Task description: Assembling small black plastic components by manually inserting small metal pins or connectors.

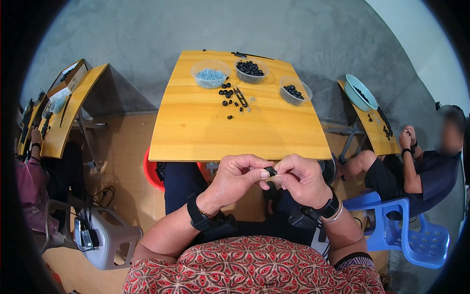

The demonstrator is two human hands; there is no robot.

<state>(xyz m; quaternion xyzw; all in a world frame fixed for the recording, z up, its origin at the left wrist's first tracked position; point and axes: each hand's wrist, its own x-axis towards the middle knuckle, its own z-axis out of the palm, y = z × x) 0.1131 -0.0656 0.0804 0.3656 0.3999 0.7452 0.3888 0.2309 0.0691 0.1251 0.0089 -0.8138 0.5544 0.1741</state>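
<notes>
Just off the near edge of the table, my left hand (240,177) is closed in a pinch on a small black rounded part (270,171). My right hand (304,179) pinches at the right end of the same part; its fingertips hide whether a second tiny piece is there. On the wooden table (235,139) beyond lie several loose black parts (226,92), a pair of thread snips (240,97) and small clear bits (252,100).
Clear bowls hold light-blue pieces (210,75) and black parts (249,68), (293,91). A red basin (150,172) stands below the table's left. At side tables, one person (426,161) sits right, another (34,181) left. A grey stool (115,240) is behind left.
</notes>
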